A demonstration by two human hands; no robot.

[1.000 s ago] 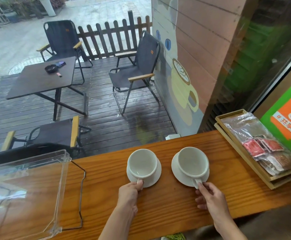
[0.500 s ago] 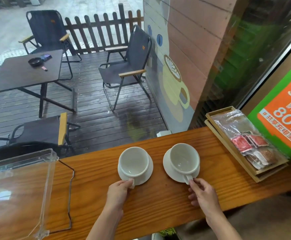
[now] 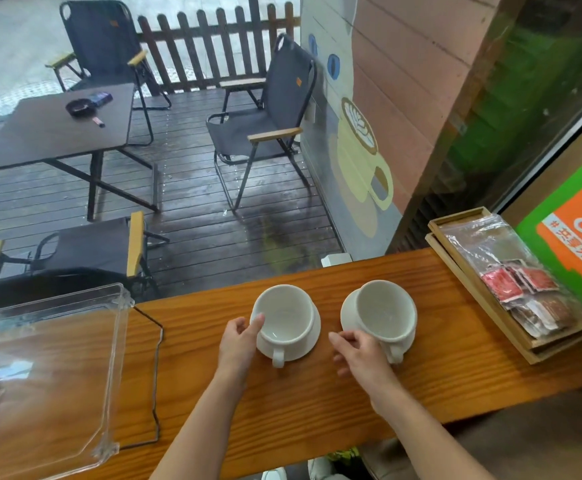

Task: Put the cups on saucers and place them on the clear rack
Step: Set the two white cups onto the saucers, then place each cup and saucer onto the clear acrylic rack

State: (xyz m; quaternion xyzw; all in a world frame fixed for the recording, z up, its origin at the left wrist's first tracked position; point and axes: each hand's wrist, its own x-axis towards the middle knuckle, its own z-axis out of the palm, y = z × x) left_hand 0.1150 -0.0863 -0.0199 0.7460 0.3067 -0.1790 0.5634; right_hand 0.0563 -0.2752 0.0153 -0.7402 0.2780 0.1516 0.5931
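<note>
Two empty white cups stand side by side on white saucers in the middle of the wooden counter [image 3: 317, 403], handles pointing toward me. My left hand [image 3: 239, 339] holds the left edge of the left saucer [image 3: 305, 346], its thumb resting against the left cup [image 3: 284, 313]. My right hand [image 3: 355, 349] pinches the near-left edge of the right saucer [image 3: 346, 311], beside the right cup [image 3: 385, 310]. The clear rack [image 3: 40, 358] lies at the counter's left end, on a thin black wire frame [image 3: 158, 375], with nothing on it.
A wooden tray [image 3: 462, 268] holding a plastic bag of sachets [image 3: 518, 282] sits at the counter's right end. Past the counter's far edge, below, is a wet deck with folding chairs and a dark table. A green and orange sign stands at far right.
Both hands have left the cup handles and shifted left to the left edges of the saucers. The cups and saucers stay where they were on the counter.
</note>
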